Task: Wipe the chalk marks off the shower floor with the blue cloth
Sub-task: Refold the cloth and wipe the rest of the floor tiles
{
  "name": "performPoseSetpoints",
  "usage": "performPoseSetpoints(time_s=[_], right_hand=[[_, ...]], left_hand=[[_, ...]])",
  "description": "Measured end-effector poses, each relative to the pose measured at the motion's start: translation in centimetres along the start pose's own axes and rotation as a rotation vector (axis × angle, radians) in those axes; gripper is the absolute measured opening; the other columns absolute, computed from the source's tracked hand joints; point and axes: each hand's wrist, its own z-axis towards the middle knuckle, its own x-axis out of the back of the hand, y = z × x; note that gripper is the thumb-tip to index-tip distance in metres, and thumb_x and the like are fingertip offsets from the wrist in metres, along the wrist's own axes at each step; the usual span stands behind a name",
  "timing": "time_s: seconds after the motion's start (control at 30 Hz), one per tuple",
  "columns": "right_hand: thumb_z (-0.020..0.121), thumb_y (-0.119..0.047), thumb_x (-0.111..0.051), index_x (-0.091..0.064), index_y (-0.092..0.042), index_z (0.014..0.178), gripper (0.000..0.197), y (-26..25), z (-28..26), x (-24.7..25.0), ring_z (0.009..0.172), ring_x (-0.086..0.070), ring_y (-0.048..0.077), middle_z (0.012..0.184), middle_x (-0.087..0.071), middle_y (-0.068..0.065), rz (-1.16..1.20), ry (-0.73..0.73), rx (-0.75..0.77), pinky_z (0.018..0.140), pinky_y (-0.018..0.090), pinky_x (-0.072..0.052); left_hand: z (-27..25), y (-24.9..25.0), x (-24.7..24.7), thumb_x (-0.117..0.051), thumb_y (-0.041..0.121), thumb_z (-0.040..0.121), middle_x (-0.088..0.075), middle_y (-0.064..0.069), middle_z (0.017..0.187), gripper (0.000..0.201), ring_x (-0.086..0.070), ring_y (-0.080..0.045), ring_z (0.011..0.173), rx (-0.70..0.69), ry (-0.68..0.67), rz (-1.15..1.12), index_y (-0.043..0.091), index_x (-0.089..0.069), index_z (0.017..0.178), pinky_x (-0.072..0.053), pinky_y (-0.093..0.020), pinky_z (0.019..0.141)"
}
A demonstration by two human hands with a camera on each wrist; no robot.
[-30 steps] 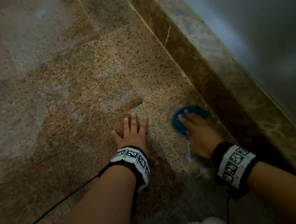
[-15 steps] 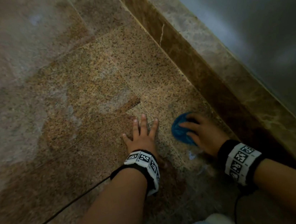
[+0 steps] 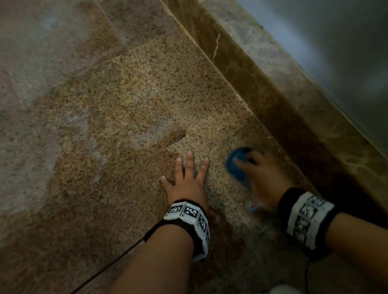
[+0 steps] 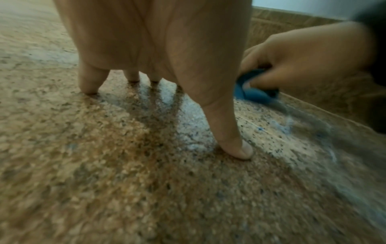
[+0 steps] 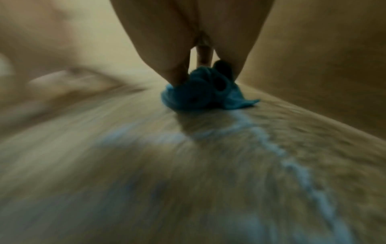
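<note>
Down on the speckled granite shower floor, the person leans on the left hand — fingers straight and fanned, tips and thumb planted on the stone, palm arched slightly off it, as the left wrist view shows. It grasps nothing; it only bears weight. The forearm runs back toward the body, with a black wristband carrying white coded tags at the wrist.

Just to the right, the right hand is clenched round the blue cloth, fingers curled over the bunched fabric and pressing it onto the floor. The cloth sits close to the foot of the brown marble curb that runs diagonally along the floor's right edge, and near the left hand's outer fingers without touching them. From the right wrist view the cloth bulges out beneath the fingers, a loose corner trailing to the right on the stone.

Pale blue-white chalk marks lie on the floor on the wrist side of the cloth — a smeared line and a hazy patch. In the head view a small trace of chalk shows beside the right wrist. The right hand and its view are blurred.
</note>
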Motion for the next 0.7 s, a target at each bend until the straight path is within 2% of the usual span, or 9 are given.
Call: performPoseSetpoints(time_s=[0.07, 0.13, 0.27, 0.37, 0.47, 0.53, 0.63, 0.67, 0.7], right_hand=[[0.088, -0.006, -0.054, -0.042, -0.021, 0.140, 0.055, -1.8, -1.6, -0.1, 0.122, -0.039, 0.040, 0.141, -0.039, 0.015, -0.055, -0.088, 0.151, 0.102, 0.043, -0.035], [0.083, -0.007, -0.063, -0.050, -0.021, 0.135, 0.055, -1.3, -1.2, 0.4, 0.117, -0.044, 0.042, 0.135, -0.045, 0.016, -0.029, -0.075, 0.258, 0.099, 0.043, -0.039], [0.086, -0.001, -0.059, -0.062, -0.014, 0.122, 0.039, 2.7, 2.0, 0.1, 0.118, -0.048, 0.037, 0.127, -0.050, 0.020, 0.028, 0.031, 0.015, 0.102, 0.039, -0.039], [0.085, -0.012, -0.062, -0.062, -0.024, 0.118, 0.035, 0.8, 1.1, -1.0, 0.116, -0.048, 0.038, 0.133, -0.046, 0.019, 0.030, 0.014, -0.026, 0.101, 0.047, -0.041], [0.076, -0.006, -0.070, -0.058, -0.024, 0.127, 0.055, -1.9, -1.5, -1.3, 0.107, -0.053, 0.039, 0.126, -0.054, 0.015, -0.087, -0.041, 0.227, 0.088, 0.044, -0.048], [0.073, -0.006, -0.075, -0.063, -0.023, 0.121, 0.053, -1.2, -0.7, -0.3, 0.102, -0.056, 0.037, 0.120, -0.058, 0.014, -0.098, -0.067, 0.340, 0.085, 0.044, -0.051], [0.080, -0.016, -0.068, -0.068, -0.026, 0.096, 0.019, 0.6, 2.7, 0.5, 0.102, -0.058, 0.032, 0.106, -0.060, 0.012, -0.030, 0.036, 0.168, 0.087, 0.045, -0.048], [0.082, -0.018, -0.066, -0.066, -0.026, 0.095, 0.015, 0.7, 3.3, 0.8, 0.104, -0.058, 0.033, 0.106, -0.059, 0.012, 0.017, 0.058, 0.097, 0.088, 0.045, -0.048], [0.085, -0.016, -0.062, -0.063, -0.025, 0.106, 0.023, 0.2, 3.2, 1.0, 0.110, -0.054, 0.033, 0.114, -0.055, 0.013, 0.019, 0.032, 0.065, 0.091, 0.044, -0.045]], left_hand=[[0.1, 0.0, -0.1, -0.080, 0.059, 0.064, 0.043, -0.001, 0.149, 0.140, 0.029, -0.032, 0.142, 0.000, 0.000, -0.005, 0.037, 0.032, 0.144, -0.003, -0.066, 0.113], [0.1, 0.0, -0.1, -0.080, 0.059, 0.063, 0.044, -0.001, 0.149, 0.140, 0.030, -0.032, 0.142, -0.001, -0.003, -0.004, 0.037, 0.032, 0.144, -0.003, -0.066, 0.112], [0.1, 0.0, -0.1, -0.080, 0.059, 0.064, 0.044, -0.001, 0.149, 0.140, 0.030, -0.032, 0.142, -0.001, 0.006, 0.003, 0.037, 0.032, 0.144, -0.003, -0.066, 0.112], [0.3, 0.0, -0.2, -0.081, 0.056, 0.065, 0.044, 0.000, 0.149, 0.139, 0.030, -0.031, 0.142, 0.002, 0.015, -0.002, 0.038, 0.032, 0.144, -0.003, -0.066, 0.112], [0.4, 0.0, -0.4, -0.081, 0.051, 0.070, 0.044, 0.000, 0.149, 0.136, 0.029, -0.031, 0.142, 0.020, 0.021, 0.015, 0.039, 0.033, 0.142, -0.005, -0.066, 0.112], [0.2, -0.1, 0.0, -0.079, 0.055, 0.070, 0.042, -0.001, 0.150, 0.134, 0.026, -0.031, 0.144, 0.013, 0.012, 0.041, 0.038, 0.032, 0.143, -0.007, -0.065, 0.112], [0.0, -0.5, 0.7, -0.077, 0.060, 0.068, 0.036, -0.002, 0.154, 0.132, 0.020, -0.031, 0.146, -0.010, 0.017, 0.104, 0.037, 0.027, 0.146, -0.007, -0.067, 0.111], [0.0, -0.6, 0.8, -0.078, 0.060, 0.068, 0.035, -0.002, 0.154, 0.133, 0.020, -0.031, 0.146, -0.012, 0.020, 0.098, 0.037, 0.027, 0.147, -0.006, -0.068, 0.111], [0.0, -0.7, 0.7, -0.079, 0.059, 0.067, 0.036, -0.001, 0.154, 0.135, 0.022, -0.030, 0.145, -0.012, 0.018, 0.072, 0.036, 0.027, 0.147, -0.005, -0.068, 0.110]])
